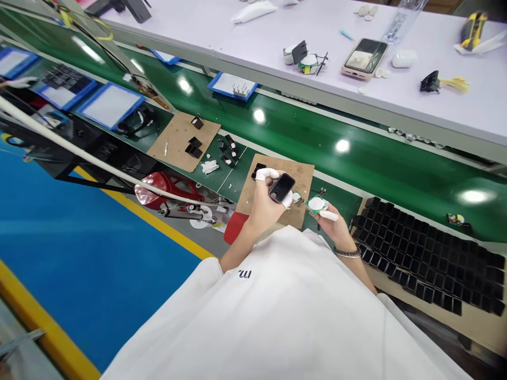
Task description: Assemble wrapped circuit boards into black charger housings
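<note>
"What's in those hands?"

"The left hand (266, 203) is closed around a black, hollow-looking rectangular plastic casing (282, 188), above a flat brown cardboard sheet (303, 171). The right hand (335, 225) pinches a green circuit board with a round white pad (317, 203), near the sheet's right edge."

"Are they touching?"

"No, apart. A small white-and-green piece (296, 197) sits between them; I can't tell whether it's wired to the board."

"Which step is this, then?"

"Handling both parts at once, I'd judge: one per hand, neither set down."

"And the next move calls for?"

"A firm hold on the casing, I'd say, and a light pinch at the board's edge."
</note>
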The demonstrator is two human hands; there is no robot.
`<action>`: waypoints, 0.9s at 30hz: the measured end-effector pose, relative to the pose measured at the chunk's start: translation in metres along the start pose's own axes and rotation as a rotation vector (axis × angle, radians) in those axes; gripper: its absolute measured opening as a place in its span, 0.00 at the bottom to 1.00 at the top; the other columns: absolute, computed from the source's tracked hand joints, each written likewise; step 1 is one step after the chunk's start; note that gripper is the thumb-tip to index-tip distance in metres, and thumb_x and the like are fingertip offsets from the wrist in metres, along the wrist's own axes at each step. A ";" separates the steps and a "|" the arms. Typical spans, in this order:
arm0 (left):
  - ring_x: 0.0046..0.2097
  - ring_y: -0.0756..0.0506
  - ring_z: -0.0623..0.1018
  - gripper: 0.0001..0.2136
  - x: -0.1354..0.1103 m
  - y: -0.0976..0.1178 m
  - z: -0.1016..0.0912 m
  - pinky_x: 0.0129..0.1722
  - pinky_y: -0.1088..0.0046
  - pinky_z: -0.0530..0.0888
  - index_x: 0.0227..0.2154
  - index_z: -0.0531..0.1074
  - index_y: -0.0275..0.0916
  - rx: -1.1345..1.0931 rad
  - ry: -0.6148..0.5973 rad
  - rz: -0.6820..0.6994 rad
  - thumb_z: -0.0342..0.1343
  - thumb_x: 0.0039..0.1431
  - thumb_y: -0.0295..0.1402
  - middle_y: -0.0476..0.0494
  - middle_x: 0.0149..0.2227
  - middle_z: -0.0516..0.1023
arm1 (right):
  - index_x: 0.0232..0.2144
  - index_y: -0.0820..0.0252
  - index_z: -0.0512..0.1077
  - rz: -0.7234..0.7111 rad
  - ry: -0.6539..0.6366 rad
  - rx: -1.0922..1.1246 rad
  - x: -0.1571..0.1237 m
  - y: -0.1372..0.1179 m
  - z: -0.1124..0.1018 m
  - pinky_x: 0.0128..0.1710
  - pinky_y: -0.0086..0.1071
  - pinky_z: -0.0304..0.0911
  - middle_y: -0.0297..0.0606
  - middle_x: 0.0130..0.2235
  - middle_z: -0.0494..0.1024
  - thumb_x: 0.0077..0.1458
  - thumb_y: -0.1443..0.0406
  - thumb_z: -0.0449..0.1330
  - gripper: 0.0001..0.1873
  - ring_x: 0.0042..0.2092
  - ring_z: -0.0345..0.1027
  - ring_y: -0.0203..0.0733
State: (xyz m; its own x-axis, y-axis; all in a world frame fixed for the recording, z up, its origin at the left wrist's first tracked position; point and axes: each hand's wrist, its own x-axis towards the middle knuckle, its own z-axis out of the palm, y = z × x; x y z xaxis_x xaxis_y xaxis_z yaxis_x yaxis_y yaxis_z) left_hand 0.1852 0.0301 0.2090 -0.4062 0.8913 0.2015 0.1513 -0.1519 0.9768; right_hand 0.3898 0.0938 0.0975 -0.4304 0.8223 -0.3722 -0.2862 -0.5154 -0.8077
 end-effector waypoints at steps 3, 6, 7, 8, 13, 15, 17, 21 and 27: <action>0.55 0.43 0.76 0.27 -0.004 0.003 0.004 0.58 0.59 0.74 0.50 0.59 0.48 0.000 -0.041 -0.026 0.66 0.51 0.29 0.44 0.52 0.69 | 0.33 0.51 0.81 -0.008 0.025 0.015 -0.007 -0.001 -0.008 0.46 0.38 0.75 0.34 0.40 0.85 0.35 0.62 0.72 0.17 0.42 0.78 0.45; 0.52 0.42 0.78 0.34 -0.005 0.000 0.007 0.54 0.58 0.78 0.55 0.60 0.48 -0.155 -0.176 -0.213 0.71 0.47 0.30 0.43 0.55 0.68 | 0.32 0.52 0.80 -0.023 0.051 0.036 -0.015 -0.003 -0.013 0.46 0.37 0.76 0.34 0.39 0.84 0.36 0.62 0.71 0.15 0.41 0.78 0.44; 0.50 0.42 0.79 0.34 -0.005 -0.004 0.008 0.53 0.58 0.78 0.55 0.62 0.47 -0.227 -0.237 -0.297 0.72 0.46 0.32 0.42 0.55 0.69 | 0.32 0.52 0.80 -0.031 0.061 0.044 -0.017 -0.005 -0.014 0.46 0.37 0.75 0.34 0.38 0.84 0.36 0.62 0.71 0.14 0.40 0.77 0.43; 0.50 0.42 0.79 0.34 -0.004 -0.009 0.009 0.53 0.57 0.79 0.54 0.64 0.46 -0.302 -0.293 -0.383 0.74 0.46 0.34 0.42 0.54 0.72 | 0.31 0.52 0.80 -0.042 0.070 0.052 -0.020 -0.006 -0.014 0.46 0.36 0.75 0.33 0.38 0.84 0.36 0.62 0.71 0.14 0.40 0.77 0.42; 0.47 0.36 0.81 0.29 -0.007 -0.036 0.028 0.42 0.58 0.83 0.43 0.74 0.40 -0.512 -0.402 -0.625 0.76 0.42 0.50 0.39 0.44 0.81 | 0.35 0.52 0.80 -0.127 0.098 0.072 -0.031 -0.025 -0.009 0.45 0.35 0.74 0.32 0.38 0.83 0.35 0.62 0.72 0.18 0.40 0.76 0.41; 0.45 0.37 0.82 0.29 -0.012 -0.039 0.037 0.38 0.61 0.83 0.44 0.76 0.42 -0.540 -0.414 -0.642 0.72 0.45 0.56 0.40 0.44 0.82 | 0.35 0.52 0.79 -0.170 0.103 0.071 -0.036 -0.038 -0.003 0.46 0.34 0.73 0.31 0.38 0.83 0.34 0.63 0.73 0.20 0.41 0.76 0.41; 0.47 0.37 0.82 0.29 -0.016 -0.037 0.045 0.38 0.61 0.84 0.45 0.76 0.44 -0.576 -0.417 -0.655 0.67 0.49 0.61 0.41 0.45 0.82 | 0.36 0.51 0.78 -0.255 0.090 0.045 -0.040 -0.052 0.006 0.47 0.33 0.72 0.29 0.38 0.82 0.34 0.63 0.75 0.21 0.42 0.75 0.40; 0.50 0.37 0.82 0.27 -0.018 -0.019 0.055 0.44 0.57 0.85 0.39 0.77 0.44 -0.598 -0.292 -0.610 0.62 0.53 0.64 0.42 0.43 0.82 | 0.40 0.49 0.76 -0.479 0.045 -0.062 -0.050 -0.077 0.034 0.50 0.37 0.73 0.30 0.41 0.81 0.36 0.63 0.78 0.26 0.45 0.75 0.41; 0.52 0.40 0.82 0.27 -0.004 0.020 0.056 0.53 0.61 0.81 0.30 0.76 0.41 -0.490 -0.072 -0.342 0.53 0.63 0.63 0.46 0.38 0.81 | 0.42 0.44 0.77 -0.828 -0.014 -0.187 -0.065 -0.089 0.081 0.55 0.47 0.75 0.31 0.43 0.81 0.40 0.59 0.78 0.25 0.51 0.78 0.49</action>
State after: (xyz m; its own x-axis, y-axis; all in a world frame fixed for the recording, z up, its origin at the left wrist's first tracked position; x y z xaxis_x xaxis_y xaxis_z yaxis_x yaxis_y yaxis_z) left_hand 0.2409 0.0471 0.2237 -0.2936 0.9485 -0.1186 -0.4173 -0.0156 0.9086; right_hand 0.3741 0.0665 0.2302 -0.1558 0.9129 0.3772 -0.3679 0.3008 -0.8799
